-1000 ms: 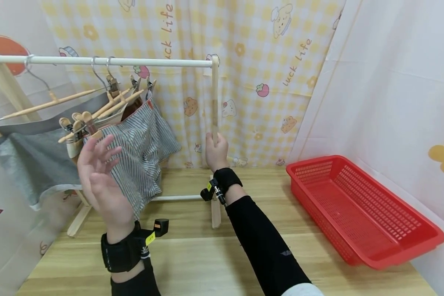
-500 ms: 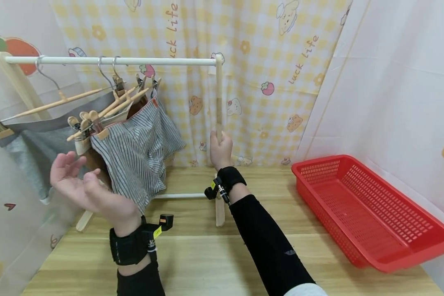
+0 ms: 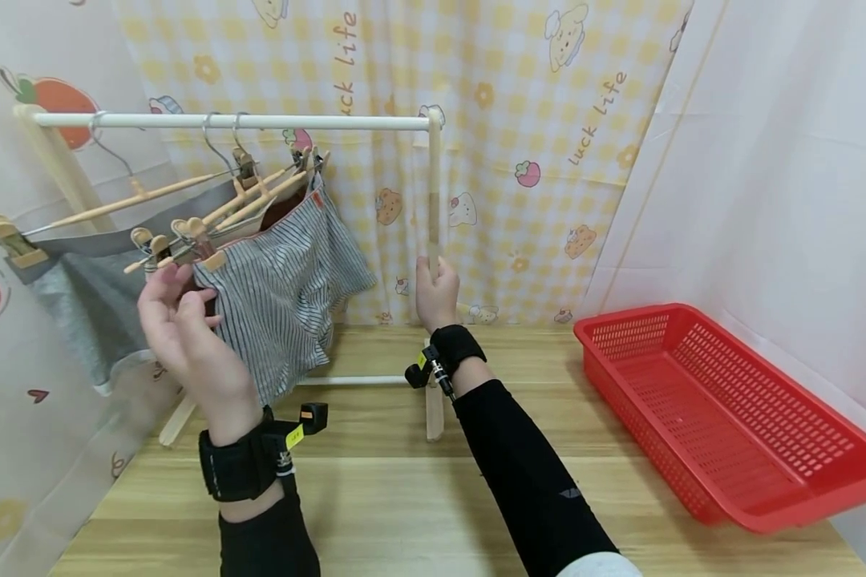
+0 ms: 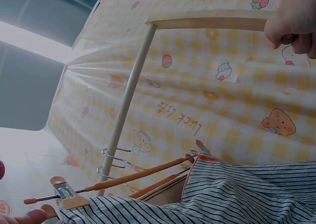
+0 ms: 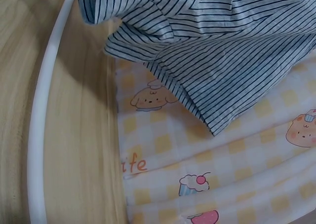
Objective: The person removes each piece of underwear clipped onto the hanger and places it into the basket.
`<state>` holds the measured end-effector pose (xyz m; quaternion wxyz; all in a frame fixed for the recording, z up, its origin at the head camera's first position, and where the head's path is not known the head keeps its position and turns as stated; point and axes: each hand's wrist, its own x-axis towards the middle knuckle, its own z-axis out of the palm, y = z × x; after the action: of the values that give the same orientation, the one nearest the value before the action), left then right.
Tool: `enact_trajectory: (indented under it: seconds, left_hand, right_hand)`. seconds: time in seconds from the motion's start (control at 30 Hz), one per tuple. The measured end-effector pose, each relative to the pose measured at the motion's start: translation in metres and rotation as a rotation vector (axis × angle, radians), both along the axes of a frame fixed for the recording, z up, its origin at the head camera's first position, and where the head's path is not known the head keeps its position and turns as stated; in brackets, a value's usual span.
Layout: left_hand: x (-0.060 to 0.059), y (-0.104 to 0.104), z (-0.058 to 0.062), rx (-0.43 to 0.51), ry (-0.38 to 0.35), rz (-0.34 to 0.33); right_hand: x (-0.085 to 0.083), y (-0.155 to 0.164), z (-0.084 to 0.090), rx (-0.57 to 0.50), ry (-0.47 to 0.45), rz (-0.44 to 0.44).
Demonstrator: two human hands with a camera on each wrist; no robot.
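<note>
My right hand grips the upright wooden post at the right end of a small clothes rack. Beside the front clips of the hangers is my left hand, its thumb held apart and its fingers loosely bent. Striped shorts hang from a clip hanger, and the left fingertips overlap their near edge in the head view. In the left wrist view a wooden clip pinches the shorts' waistband, with a fingertip close by. Grey shorts hang from another hanger further left.
The rack's white top rail carries the hanger hooks, and a white lower bar runs near the wooden table. A red plastic basket stands on the right. Yellow checked curtain lies behind.
My left hand dropped away to the left from the clips, then came back up beside them. My right hand keeps its grip on the post. The head view has shifted slightly left.
</note>
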<state>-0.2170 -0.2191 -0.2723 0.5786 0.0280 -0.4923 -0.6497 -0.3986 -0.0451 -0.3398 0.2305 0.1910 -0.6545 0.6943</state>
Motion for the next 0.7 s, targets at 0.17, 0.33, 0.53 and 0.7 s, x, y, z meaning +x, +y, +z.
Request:
enact_trajectory:
  seconds: [0.17, 0.33, 0.53, 0.7]
  left_hand:
    - [-0.001, -0.001, 0.004, 0.022, 0.015, -0.033]
    - [-0.007, -0.005, 0.005, -0.016, 0.038, -0.058]
    - [-0.024, -0.009, 0.006, -0.205, -0.05, 0.009]
    - [-0.034, -0.008, 0.011, -0.309, -0.123, 0.117]
  right_hand:
    - [0.001, 0.0, 0.002, -0.007, -0.024, 0.014]
    - [-0.001, 0.0, 0.0, -0.016, -0.023, 0.018]
    - [-0.001, 0.0, 0.0, 0.004, -0.028, -0.001]
    - [-0.002, 0.0, 0.0, 0.007, -0.026, 0.001]
